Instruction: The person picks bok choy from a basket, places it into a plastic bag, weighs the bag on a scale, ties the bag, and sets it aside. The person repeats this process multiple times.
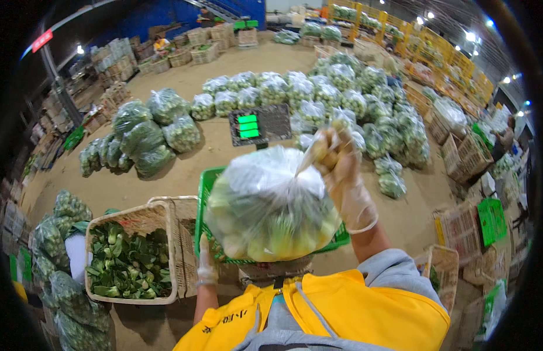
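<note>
A clear plastic bag full of leafy green vegetables (271, 210) sits in a green plastic crate (204, 188), with its neck drawn up toward the right. My right hand (341, 162), in a thin clear glove, is closed round the gathered neck of the bag. At the lower left of the crate is my left hand (206, 259), gloved too and upright beside the crate's edge; whether it grips the rim is hard to tell. Behind the bag stands a scale's display (260, 125) with green lit digits.
At left, a pale plastic basket (172, 263) holds loose bok choy (131, 263). Filled bags (144, 136) lie on the floor ahead left, and a wide group of them (297, 90) farther ahead. More filled bags (74, 302) are at lower left. Crates (457, 228) line the right; people work farther off.
</note>
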Demonstrator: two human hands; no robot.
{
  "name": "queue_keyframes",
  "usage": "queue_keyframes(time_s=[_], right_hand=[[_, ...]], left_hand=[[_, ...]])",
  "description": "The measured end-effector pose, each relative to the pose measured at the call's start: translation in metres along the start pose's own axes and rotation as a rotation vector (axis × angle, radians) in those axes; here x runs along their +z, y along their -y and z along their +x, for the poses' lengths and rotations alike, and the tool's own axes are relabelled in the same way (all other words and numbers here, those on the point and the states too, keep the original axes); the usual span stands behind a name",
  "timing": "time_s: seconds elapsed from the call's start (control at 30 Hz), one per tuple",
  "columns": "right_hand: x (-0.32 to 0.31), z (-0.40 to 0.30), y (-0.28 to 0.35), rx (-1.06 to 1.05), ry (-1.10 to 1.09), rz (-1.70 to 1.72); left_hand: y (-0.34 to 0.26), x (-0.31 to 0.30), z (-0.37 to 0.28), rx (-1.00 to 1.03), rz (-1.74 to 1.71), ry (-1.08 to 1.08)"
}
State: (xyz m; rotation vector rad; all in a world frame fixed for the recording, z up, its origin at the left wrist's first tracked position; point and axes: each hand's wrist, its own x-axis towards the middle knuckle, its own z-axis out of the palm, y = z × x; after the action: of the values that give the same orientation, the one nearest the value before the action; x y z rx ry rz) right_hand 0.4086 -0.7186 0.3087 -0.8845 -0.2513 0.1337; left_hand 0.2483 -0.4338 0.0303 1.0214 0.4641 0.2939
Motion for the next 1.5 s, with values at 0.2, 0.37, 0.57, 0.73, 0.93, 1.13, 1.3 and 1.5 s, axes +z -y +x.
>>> queue_keyframes(time_s=[0.2,0.37,0.57,0.73,0.93,1.13,1.3,1.5], right_hand=[[-0.023,-0.036,0.116,-0.169,0.344,0.196],[-0.063,-0.071,0.195,-0.194,0.449,0.145],[-0.175,-0.096,0.254,-0.384,-0.290,-0.046],[-0.309,-0.084,0.321,-0.314,-0.174,-0.067],[-0.386,-0.049,0.381,-0.301,-0.316,-0.244],[-0.444,0.016,0.403,-0.323,-0.414,-0.163],[-0.478,0.101,0.395,-0.310,-0.544,-0.260],[-0.510,0.222,0.378,-0.306,-0.579,-0.245]], left_hand=[[-0.006,0.090,-0.002,-0.141,-0.447,0.541],[0.008,0.199,-0.026,-0.340,-0.454,0.751],[0.074,0.366,-0.065,-0.544,-0.479,0.903],[0.166,0.472,-0.072,-0.902,-0.560,0.830],[0.213,0.562,-0.067,-0.939,-0.594,0.849],[0.243,0.619,-0.009,-0.780,-0.591,0.808],[0.255,0.662,0.102,-0.677,-0.507,0.805],[0.254,0.719,0.241,-0.548,-0.403,0.817]])
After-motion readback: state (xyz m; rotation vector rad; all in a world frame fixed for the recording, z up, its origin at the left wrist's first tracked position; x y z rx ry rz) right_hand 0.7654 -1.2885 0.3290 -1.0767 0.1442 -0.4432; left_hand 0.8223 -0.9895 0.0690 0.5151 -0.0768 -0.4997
